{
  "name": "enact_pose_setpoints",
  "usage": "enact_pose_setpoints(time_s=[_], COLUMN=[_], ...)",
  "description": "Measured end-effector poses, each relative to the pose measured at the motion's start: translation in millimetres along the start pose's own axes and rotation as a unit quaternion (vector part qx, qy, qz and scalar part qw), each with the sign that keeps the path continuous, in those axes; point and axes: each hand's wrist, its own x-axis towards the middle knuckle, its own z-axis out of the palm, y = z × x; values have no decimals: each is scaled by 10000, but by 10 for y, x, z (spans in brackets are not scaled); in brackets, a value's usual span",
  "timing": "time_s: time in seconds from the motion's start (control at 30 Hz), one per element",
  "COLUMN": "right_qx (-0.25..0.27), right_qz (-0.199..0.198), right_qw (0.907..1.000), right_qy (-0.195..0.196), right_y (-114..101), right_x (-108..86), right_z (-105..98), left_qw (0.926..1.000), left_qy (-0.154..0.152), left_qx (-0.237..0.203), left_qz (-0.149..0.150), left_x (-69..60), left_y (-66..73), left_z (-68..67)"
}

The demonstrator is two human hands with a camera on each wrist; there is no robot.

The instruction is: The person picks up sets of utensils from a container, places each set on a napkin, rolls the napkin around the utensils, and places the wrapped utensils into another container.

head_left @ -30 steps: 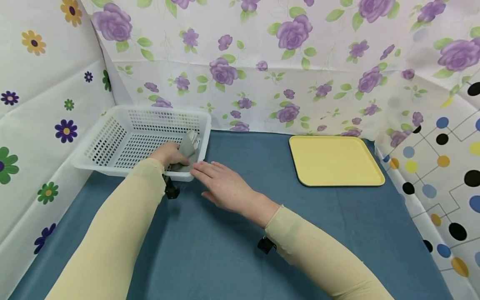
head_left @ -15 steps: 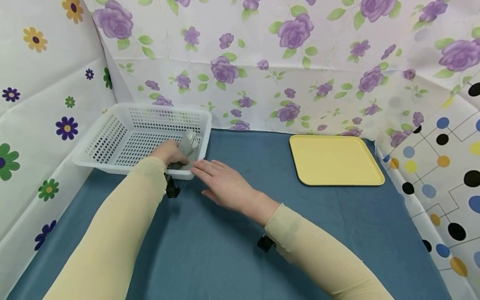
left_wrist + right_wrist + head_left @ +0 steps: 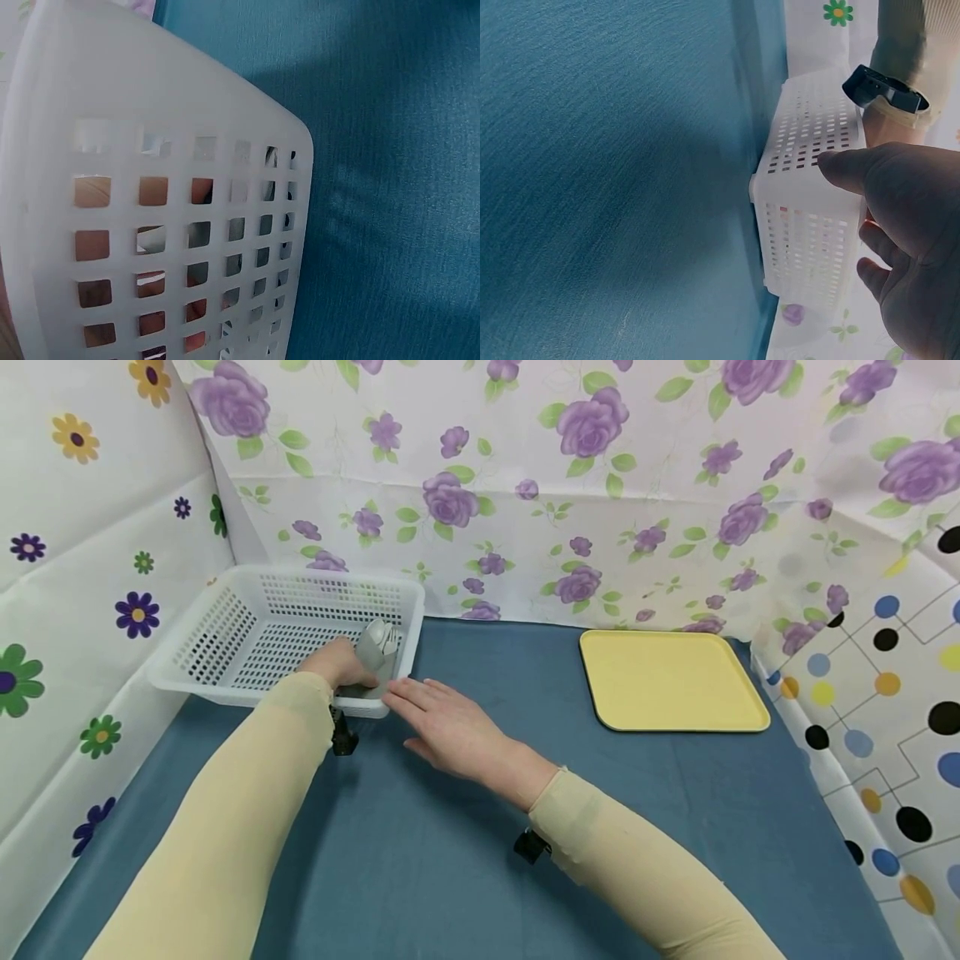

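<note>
The white plastic basket [image 3: 247, 578] stands at the left on the blue cloth. My left hand [image 3: 337, 664] reaches over its near side and grips cutlery near the right end. A grey spoon-like bowl [image 3: 371, 645] and the pale tines of a fork [image 3: 389, 642] show past the fingers; their handles are hidden. In the left wrist view, parts of the fingers [image 3: 152, 323] show through the holes of the basket wall. My right hand [image 3: 453, 731] holds its fingers straight, with the tips at the basket's near right corner. Nothing is in it.
A yellow tray [image 3: 675, 681] with a dark edge lies at the back right. The blue cloth [image 3: 450, 877] covers the table. Flower-printed sheets [image 3: 517, 527] hang behind and at the left, and a dotted sheet [image 3: 885, 727] borders the right side.
The cutlery in my left hand has turned slightly, and the fork tines show more clearly now. Both hands stay in nearly the same place, and the tray has not moved.
</note>
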Motion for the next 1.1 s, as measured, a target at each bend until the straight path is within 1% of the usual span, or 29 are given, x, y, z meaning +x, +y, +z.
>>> enact_pose_setpoints(time_s=[0.23,0.47,0.63,0.8,0.9,1.1], right_qx=[66,42,124,81,54,67], right_qz=[3,48,32,45,65,90], right_qw=[10000,10000,9999,10000,10000,9999], right_qy=[-4,-25,4,10,3,-24], right_y=[-7,-14,-16,-13,-12,-17], right_x=[-1,-2,6,10,10,9], right_z=[-10,-17,-10,3,1,-9], left_qw=[10000,10000,9998,9996,9993,9991], left_qy=[11,-49,-123,-130,-142,-52], left_qx=[20,15,160,263,329,421], left_qz=[-35,55,44,39,53,17], left_x=[-30,-55,-54,-58,-85,-125], left_y=[9,25,15,12,22,29], left_z=[3,-8,-22,-39,-59,-82])
